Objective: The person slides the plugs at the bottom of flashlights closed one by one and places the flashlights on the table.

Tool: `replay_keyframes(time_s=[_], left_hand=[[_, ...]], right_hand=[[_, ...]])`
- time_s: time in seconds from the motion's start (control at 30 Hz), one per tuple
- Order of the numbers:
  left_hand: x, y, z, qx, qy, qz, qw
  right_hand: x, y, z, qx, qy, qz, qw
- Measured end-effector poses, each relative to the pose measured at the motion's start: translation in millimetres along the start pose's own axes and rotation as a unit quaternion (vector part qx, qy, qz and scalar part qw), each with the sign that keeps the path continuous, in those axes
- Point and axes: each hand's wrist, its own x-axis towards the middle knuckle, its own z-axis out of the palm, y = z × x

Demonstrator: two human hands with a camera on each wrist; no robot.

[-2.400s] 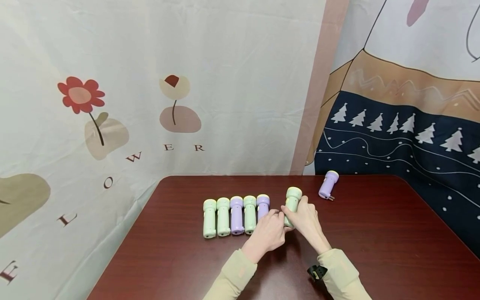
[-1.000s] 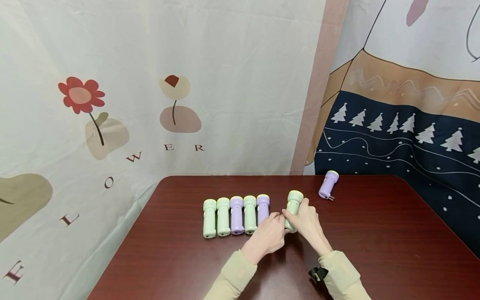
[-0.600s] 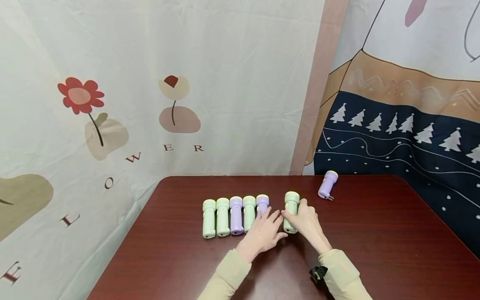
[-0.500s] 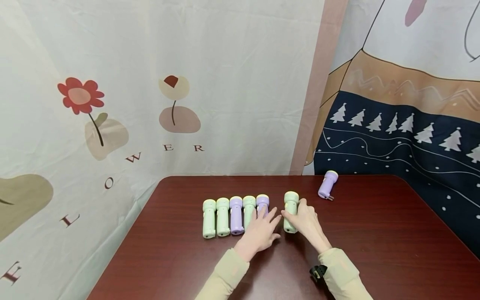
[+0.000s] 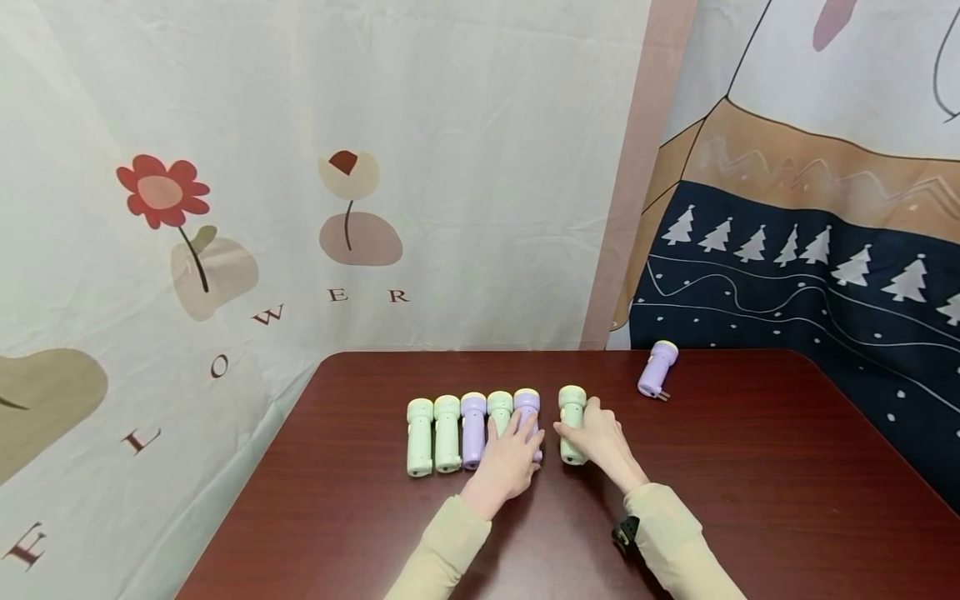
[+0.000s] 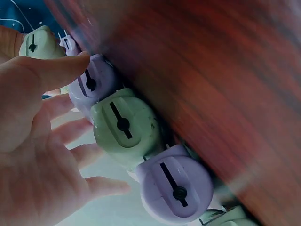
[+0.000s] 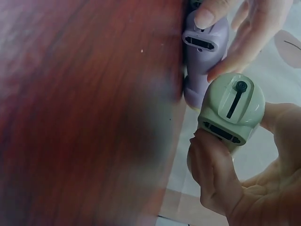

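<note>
My right hand (image 5: 602,440) grips a light green flashlight (image 5: 572,406) just right of a row of flashlights; a gap separates it from the row. The flat end of this green flashlight (image 7: 237,106) faces the right wrist camera. My left hand (image 5: 506,467) lies over the right part of the row with fingers spread. It touches the end purple flashlight (image 5: 527,402), its thumb near the base and fingers along the body. The green flashlight beside it (image 5: 500,403) is partly covered by the left hand.
Farther left in the row lie a purple flashlight (image 5: 473,429) and two green flashlights, side by side. Another purple flashlight (image 5: 657,371), its plug prongs out, lies near the back edge of the dark red table (image 5: 750,467). Printed cloths hang behind.
My left hand has let go of the held green flashlight's lower end and moved left onto the row, fingers spreading. My right hand has brought that flashlight down and left, closer to the row.
</note>
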Motion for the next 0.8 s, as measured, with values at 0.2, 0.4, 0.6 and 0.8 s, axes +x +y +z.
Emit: replay_keyframes(time_s=[0.2,0.4,0.6,0.8], left_hand=[[-1.2,-4.6,0.0,-0.006,0.018,0.005,0.9998],[-1.2,-6.7,1.0,-0.001,0.025,0.017,0.9995],[-0.1,-6.7,1.3,-0.017,0.015,0.008,0.9997],[-0.8,-6.8,1.9,-0.019,0.021,0.008,0.9996]], right_hand=[[5.8,-5.6,6.8,-0.010,-0.007,0.000,1.000],[11.1,-8.1,13.2,-0.022,-0.019,0.010,1.000],[12.9,-11.2,17.6,-0.029,-0.022,0.004,0.999],[11.8,-15.0,18.7,-0.037,-0.029,-0.001,0.999]])
